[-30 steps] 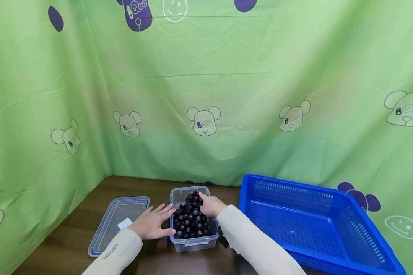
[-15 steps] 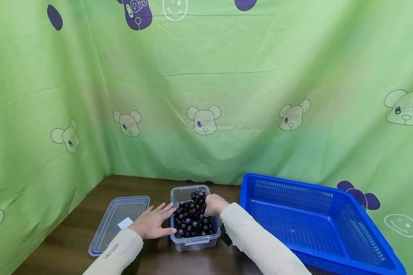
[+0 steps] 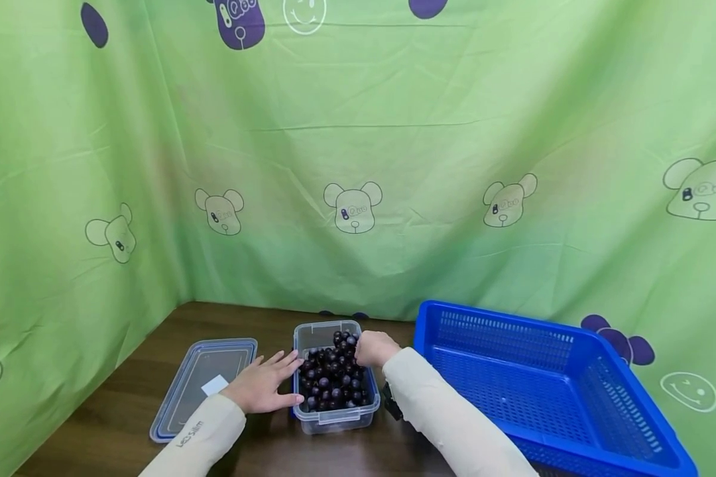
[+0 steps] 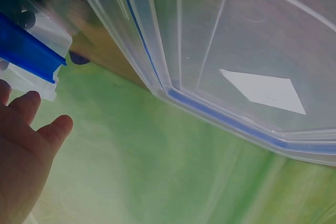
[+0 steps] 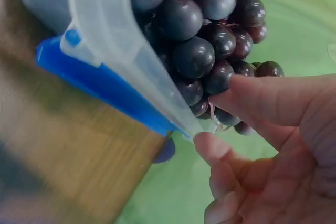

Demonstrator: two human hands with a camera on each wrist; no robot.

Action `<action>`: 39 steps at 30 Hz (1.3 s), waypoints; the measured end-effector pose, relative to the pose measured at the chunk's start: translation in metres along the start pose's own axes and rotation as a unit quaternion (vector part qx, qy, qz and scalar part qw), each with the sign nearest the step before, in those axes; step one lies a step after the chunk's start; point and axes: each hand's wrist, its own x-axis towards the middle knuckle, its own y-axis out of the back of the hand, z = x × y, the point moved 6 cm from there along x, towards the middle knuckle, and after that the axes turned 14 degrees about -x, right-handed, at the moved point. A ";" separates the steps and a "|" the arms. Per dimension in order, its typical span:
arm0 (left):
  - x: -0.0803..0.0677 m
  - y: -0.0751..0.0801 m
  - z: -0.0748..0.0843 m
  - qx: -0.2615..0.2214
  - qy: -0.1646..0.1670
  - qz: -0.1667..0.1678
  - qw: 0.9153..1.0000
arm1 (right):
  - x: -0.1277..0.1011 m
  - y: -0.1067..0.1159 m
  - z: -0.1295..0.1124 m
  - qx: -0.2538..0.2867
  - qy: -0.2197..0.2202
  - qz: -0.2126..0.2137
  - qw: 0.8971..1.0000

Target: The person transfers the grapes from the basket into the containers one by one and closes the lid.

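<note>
Green cloth is backing the table; right hand (image 3: pixel 374 347) is pinching grapes (image 3: pixel 333 377) in the lidless container (image 3: pixel 334 419), left hand (image 3: pixel 264 387) spread alongside; blue basket (image 3: pixel 608 371) is awaiting fruit.

Count on the table (image 3: pixel 155 344): one clear plastic container (image 3: pixel 335 419), one loose clear lid (image 3: pixel 185 391) bearing one white label (image 3: pixel 215 385), one blue slotted basket (image 3: pixel 537 377). Dark grapes (image 3: pixel 333 377) heaped in the container: several dozen, too many overlapping for an exact tally. Two hands in view, left hand (image 3: pixel 261 387) and right hand (image 3: pixel 374 348). One green printed cloth (image 3: pixel 394 132) behind.
</note>
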 end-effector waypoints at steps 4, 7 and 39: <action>0.001 -0.001 -0.001 0.000 0.001 -0.002 1.000 | -0.001 0.003 0.003 0.009 -0.059 0.001 0.998; -0.001 0.001 -0.002 -0.003 -0.003 -0.004 1.000 | -0.001 0.011 0.005 0.035 -0.069 0.039 0.996; -0.103 0.064 -0.088 -0.016 0.272 0.192 0.943 | 0.001 -0.003 -0.102 0.262 -0.019 0.198 0.944</action>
